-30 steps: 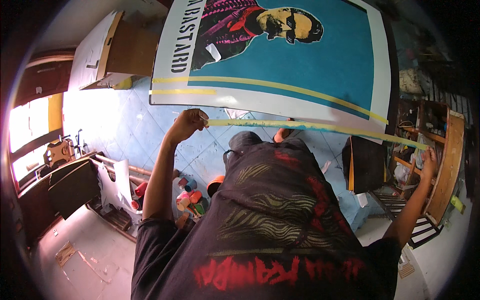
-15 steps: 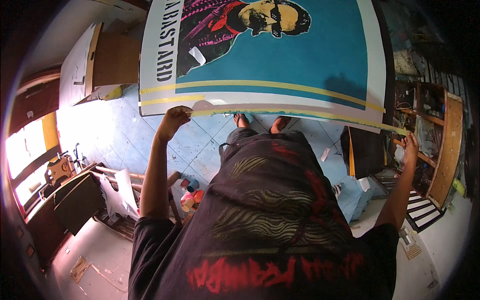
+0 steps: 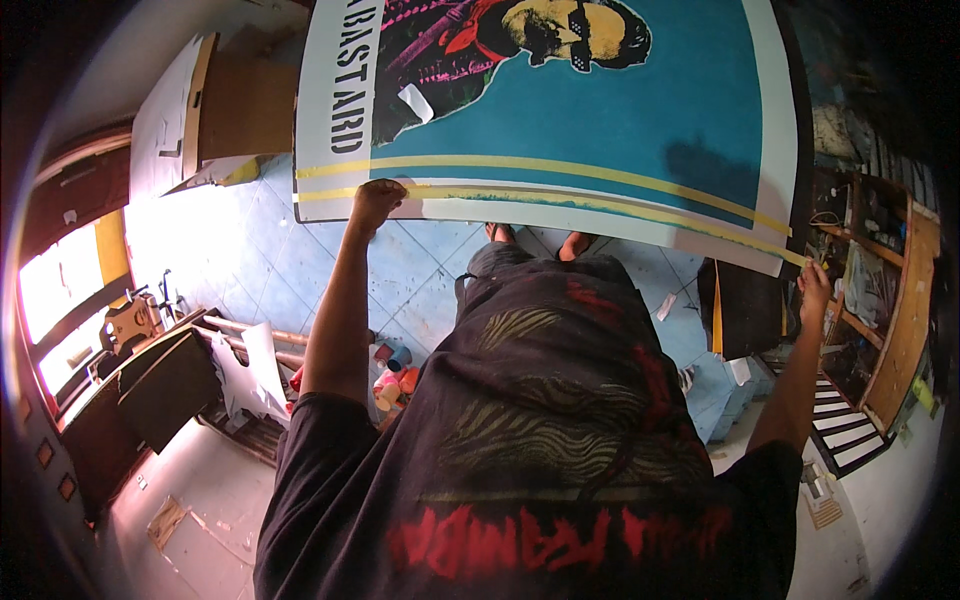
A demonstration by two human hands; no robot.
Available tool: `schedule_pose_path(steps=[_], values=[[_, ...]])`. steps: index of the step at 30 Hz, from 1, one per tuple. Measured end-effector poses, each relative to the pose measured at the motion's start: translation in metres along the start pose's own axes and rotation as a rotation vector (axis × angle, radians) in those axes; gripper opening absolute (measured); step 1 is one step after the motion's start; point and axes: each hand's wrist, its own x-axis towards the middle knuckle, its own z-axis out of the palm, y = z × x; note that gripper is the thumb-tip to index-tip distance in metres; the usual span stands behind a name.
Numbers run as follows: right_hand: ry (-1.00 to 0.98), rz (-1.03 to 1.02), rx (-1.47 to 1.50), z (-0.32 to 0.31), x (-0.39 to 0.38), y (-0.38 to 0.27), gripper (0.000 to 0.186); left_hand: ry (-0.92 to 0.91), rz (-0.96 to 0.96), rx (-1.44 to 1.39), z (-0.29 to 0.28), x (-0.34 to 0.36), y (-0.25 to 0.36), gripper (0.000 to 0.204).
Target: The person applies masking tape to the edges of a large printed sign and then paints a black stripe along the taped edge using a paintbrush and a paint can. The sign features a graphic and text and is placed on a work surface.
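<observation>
A large poster board (image 3: 650, 115) fills the upper middle, bearing a stencilled portrait, teal ground and white borders. A yellow tape strip (image 3: 420, 163) crosses its lower part. Below that, another long tape strip (image 3: 600, 206), smudged with teal, is stretched across the lower white border. My left hand (image 3: 378, 203) is closed on its left end, over the board near a short yellow piece; whether the strip touches the surface there I cannot tell. My right hand (image 3: 814, 280) pinches the other end just beyond the board’s right corner. My shirted body and feet are below.
A white-faced cabinet (image 3: 160, 110) stands upper left. Boards and torn white sheets (image 3: 250, 370) lie lower left beside paint containers (image 3: 395, 380) on the tiled floor (image 3: 270, 240). A cluttered wooden shelf (image 3: 895, 310), dark panel (image 3: 745, 310) and black rack (image 3: 840, 410) stand at the right.
Both hands have moved up with the stretched tape, the left one most, bringing it from below the board’s edge onto the lower white border. The right hand has also shifted slightly left.
</observation>
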Motion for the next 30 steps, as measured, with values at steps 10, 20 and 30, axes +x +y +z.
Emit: schedule_pose_path(steps=[10, 20, 30], values=[[0.061, 0.128, -0.133, 0.03, 0.017, 0.009, 0.029, 0.052, 0.295, 0.322, 0.002, 0.025, -0.044, 0.013], [0.059, 0.152, -0.126, 0.025, 0.026, 0.029, 0.034, 0.08, 0.012, 0.26, 0.02, 0.022, -0.025, 0.017], [-0.049, -0.013, -0.112, 0.01, 0.039, 0.061, 0.032, -0.03, 0.178, 0.398, 0.004, 0.048, -0.064, 0.021]])
